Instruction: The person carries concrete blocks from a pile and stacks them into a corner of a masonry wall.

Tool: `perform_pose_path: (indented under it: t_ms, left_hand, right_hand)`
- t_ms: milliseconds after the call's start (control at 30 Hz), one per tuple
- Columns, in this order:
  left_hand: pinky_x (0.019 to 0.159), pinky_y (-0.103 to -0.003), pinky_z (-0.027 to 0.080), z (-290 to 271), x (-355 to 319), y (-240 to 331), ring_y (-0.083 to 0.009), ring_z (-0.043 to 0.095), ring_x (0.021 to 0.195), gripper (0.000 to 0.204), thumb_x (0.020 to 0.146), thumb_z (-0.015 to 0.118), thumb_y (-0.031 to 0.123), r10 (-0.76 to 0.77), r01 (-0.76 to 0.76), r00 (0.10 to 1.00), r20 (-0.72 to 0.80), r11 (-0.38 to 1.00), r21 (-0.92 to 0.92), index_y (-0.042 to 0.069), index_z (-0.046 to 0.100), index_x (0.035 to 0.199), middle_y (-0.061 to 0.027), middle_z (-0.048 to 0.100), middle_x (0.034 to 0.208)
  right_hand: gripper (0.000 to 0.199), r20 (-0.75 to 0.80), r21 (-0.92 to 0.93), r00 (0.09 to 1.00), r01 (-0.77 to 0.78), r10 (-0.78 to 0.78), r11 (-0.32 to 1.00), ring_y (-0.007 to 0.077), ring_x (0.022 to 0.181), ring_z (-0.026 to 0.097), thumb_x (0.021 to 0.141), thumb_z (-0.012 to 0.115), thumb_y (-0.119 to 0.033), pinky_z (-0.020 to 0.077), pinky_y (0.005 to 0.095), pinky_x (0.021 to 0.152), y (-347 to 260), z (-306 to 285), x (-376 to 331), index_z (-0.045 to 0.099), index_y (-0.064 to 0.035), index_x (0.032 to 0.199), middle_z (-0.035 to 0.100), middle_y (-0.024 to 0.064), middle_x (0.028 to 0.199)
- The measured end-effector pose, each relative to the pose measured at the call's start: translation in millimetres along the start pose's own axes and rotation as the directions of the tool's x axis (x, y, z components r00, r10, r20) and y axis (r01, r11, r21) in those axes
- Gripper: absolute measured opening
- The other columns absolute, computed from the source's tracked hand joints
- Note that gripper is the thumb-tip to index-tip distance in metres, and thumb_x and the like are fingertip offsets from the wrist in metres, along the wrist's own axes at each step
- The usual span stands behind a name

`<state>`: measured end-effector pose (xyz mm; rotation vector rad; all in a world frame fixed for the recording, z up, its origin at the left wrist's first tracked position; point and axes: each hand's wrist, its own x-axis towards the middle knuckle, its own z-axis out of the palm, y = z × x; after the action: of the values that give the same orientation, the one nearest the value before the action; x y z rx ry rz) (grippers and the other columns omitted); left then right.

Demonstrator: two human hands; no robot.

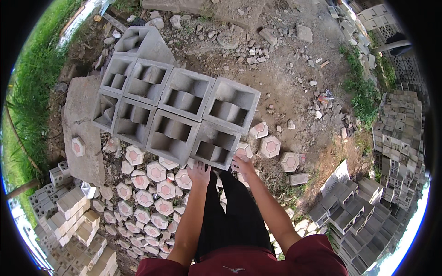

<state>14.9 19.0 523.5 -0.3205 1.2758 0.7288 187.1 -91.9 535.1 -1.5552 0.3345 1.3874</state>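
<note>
Hollow grey concrete blocks stand packed in two rows, with their cavities facing up. The nearest concrete block is at the right end of the front row. My left hand grips its near left corner, fingers against the block's edge. At its near right corner, my right hand holds the side with bent fingers; some fingertips are hidden. Behind this block sits another concrete block, and to its left a third block touches it. A further block lies at the far left end of the group.
Hexagonal pavers with pink centres cover the ground around my legs. A flat concrete slab lies left of the blocks. Stacked blocks rise at the near left, and more piles stand at right. Rubble litters the dirt beyond.
</note>
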Motion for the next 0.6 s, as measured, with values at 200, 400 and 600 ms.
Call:
perform_pose_path:
  t_ms: [200, 400, 600]
  left_hand:
    - [0.108, -0.049, 0.027, 43.3, -122.6, 52.7, -0.0258, 0.034, 0.135, 0.064, 0.097, 0.03, 0.05, -0.091, -0.121, 0.9, 0.426, 0.887, 0.447, 0.002, 0.033, 0.141, -0.0135, 0.039, 0.145]
    - [0.097, -0.046, 0.039, 96.2, -169.6, 63.1, -0.0234, 0.051, 0.113, 0.053, 0.096, 0.04, 0.042, -0.308, -0.073, 0.846, 0.436, 0.743, 0.665, 0.003, 0.044, 0.131, -0.0108, 0.054, 0.128]
    - [0.093, -0.045, 0.043, 140.1, -195.0, 70.1, -0.0212, 0.054, 0.107, 0.042, 0.094, 0.046, 0.039, -0.468, -0.113, 0.734, 0.492, 0.63, 0.769, 0.005, 0.051, 0.119, -0.0074, 0.057, 0.115]
  right_hand:
    - [0.033, 0.23, 0.087, 0.973, 0.003, -0.023, 0.996, 0.0259, 0.103, 0.062, 0.094, 0.055, -0.025, 0.0507, 0.0407, 0.088, -41.1, 20.8, -122.7, 0.05, -0.0027, 0.119, 0.063, 0.0138, 0.109]
    - [0.028, -0.015, 0.269, 0.949, 0.307, -0.315, 0.913, 0.0232, 0.088, 0.065, 0.095, 0.055, -0.027, 0.0533, 0.0384, 0.08, -54.9, 2.1, -191.1, 0.054, -0.0032, 0.109, 0.064, 0.0131, 0.102]
    - [0.019, -0.412, 0.492, 0.798, 0.602, -0.441, 0.629, 0.0211, 0.084, 0.064, 0.093, 0.057, -0.022, 0.0513, 0.0348, 0.076, -56.4, 2.3, -240.6, 0.056, -0.0064, 0.103, 0.064, 0.0088, 0.095]
